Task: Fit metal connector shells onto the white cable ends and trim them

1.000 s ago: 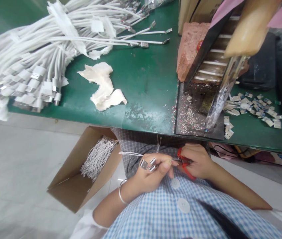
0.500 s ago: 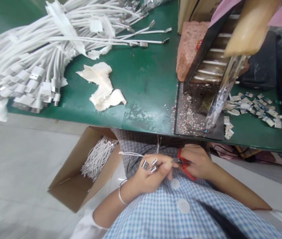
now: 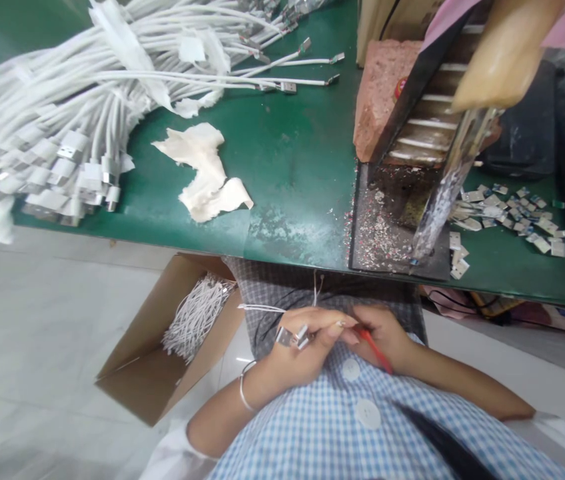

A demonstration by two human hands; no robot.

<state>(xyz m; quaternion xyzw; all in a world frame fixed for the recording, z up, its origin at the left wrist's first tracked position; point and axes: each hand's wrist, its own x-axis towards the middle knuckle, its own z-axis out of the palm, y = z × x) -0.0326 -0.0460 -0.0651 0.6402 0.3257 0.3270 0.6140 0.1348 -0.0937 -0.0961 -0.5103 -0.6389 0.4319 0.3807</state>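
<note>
Over my lap, my left hand [image 3: 307, 353] is closed around a few thin white USB cables [image 3: 265, 308]. Their metal USB plugs [image 3: 292, 337] stick out between my fingers, and the cable ends trail away toward the table. Thumb and forefinger pinch a small whitish cable tip [image 3: 341, 324]. Right beside those fingertips, my right hand [image 3: 385, 337] is closed on red-handled scissors [image 3: 376, 350]. Only part of one handle shows; the blades are hidden behind my hands.
Bundled white USB cables [image 3: 87, 113] and a torn paper scrap [image 3: 207, 177] lie on the green table [image 3: 292, 153]. At right are a brick [image 3: 382, 93], a soldering iron [image 3: 455, 167] and loose USB plugs [image 3: 525, 213]. An open cardboard box [image 3: 137, 380] holds short cables below.
My right hand has turned and shifted slightly left toward my left fingers, so less of the red scissors shows. The plugs in my left hand have tilted.
</note>
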